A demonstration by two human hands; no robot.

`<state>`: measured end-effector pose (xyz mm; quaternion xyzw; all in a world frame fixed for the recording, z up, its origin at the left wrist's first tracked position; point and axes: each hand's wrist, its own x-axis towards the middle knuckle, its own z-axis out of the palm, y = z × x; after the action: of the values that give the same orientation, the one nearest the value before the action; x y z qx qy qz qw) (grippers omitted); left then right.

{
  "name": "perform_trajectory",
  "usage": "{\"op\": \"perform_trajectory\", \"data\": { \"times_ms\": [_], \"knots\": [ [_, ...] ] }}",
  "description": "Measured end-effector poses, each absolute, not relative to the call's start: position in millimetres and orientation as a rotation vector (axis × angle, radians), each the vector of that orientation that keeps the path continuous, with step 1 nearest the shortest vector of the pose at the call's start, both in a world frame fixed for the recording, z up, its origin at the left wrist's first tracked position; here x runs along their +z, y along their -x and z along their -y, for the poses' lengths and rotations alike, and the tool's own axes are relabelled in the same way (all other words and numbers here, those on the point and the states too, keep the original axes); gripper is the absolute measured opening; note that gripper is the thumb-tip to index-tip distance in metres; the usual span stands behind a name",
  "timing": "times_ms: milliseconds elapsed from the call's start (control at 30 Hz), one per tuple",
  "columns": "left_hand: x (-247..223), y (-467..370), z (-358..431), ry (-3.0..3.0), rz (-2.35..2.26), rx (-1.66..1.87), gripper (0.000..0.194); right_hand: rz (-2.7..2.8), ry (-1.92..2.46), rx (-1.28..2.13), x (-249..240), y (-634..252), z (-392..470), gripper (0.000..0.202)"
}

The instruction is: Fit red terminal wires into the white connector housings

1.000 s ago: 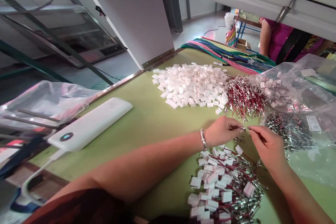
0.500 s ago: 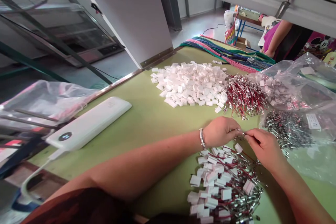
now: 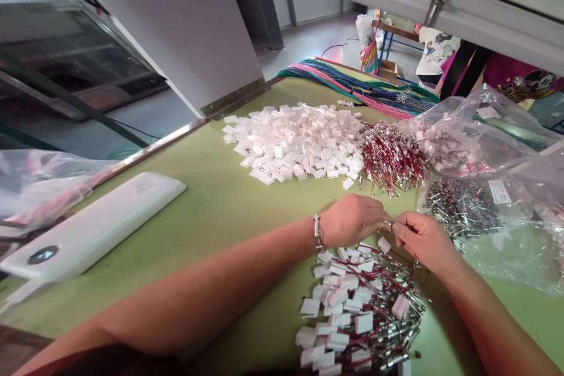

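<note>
My left hand (image 3: 356, 220), with a bracelet at the wrist, is closed in a pinch. Its fingertips meet those of my right hand (image 3: 420, 239), which pinches from the other side. Between them a tiny shiny metallic bit (image 3: 388, 223) shows, too small to name; the fingers cover the rest. Just below lies a pile of white plastic connectors (image 3: 337, 296) joined to red and dark wires with metal ends (image 3: 396, 329). Beyond my hands is a heap of loose white housings (image 3: 299, 141), and beside it a bunch of short red wires with metal terminals (image 3: 392, 158).
Clear plastic bags (image 3: 497, 135) of small parts lie at the right, one holding dark metal-ended pieces (image 3: 465, 205). A white power bank (image 3: 97, 223) with a cable is at the left. Long coloured wires (image 3: 352, 85) cross the far table edge. People (image 3: 497, 73) stand beyond.
The whole view has shifted, so things appear further left. Both hands stay pinched together at the same place over the table.
</note>
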<state>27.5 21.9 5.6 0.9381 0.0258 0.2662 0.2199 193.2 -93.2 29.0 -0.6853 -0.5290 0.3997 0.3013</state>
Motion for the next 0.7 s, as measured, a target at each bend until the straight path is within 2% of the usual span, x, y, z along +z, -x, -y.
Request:
{"op": "perform_trajectory", "data": {
  "times_ms": [133, 233, 367, 467, 633, 700],
  "knots": [
    [9, -28, -26, -2.359, -0.280, 1.107, 0.032, 1.694, 1.947, 0.428, 22, -206, 87, 0.021],
    [11, -25, -27, -2.207, -0.496, 1.190, 0.031, 1.831, 1.978, 0.267, 18, -205, 86, 0.025],
    [8, -27, -29, -2.245, -0.597, 0.931, 0.028, 1.780, 2.071, 0.222, 32, -225, 93, 0.027],
    [4, -32, -31, -2.346, -0.619, 0.732, 0.032, 1.749, 2.393, 0.227, 43, -261, 99, 0.021],
    [3, -33, -30, -2.531, -0.491, 0.403, 0.029, 1.915, 2.561, 0.099, 29, -286, 100, 0.011],
    [4, -30, -30, -2.580, -0.396, 0.261, 0.043, 1.976, 2.564, 0.052, 20, -284, 97, 0.012]
  ]
}}
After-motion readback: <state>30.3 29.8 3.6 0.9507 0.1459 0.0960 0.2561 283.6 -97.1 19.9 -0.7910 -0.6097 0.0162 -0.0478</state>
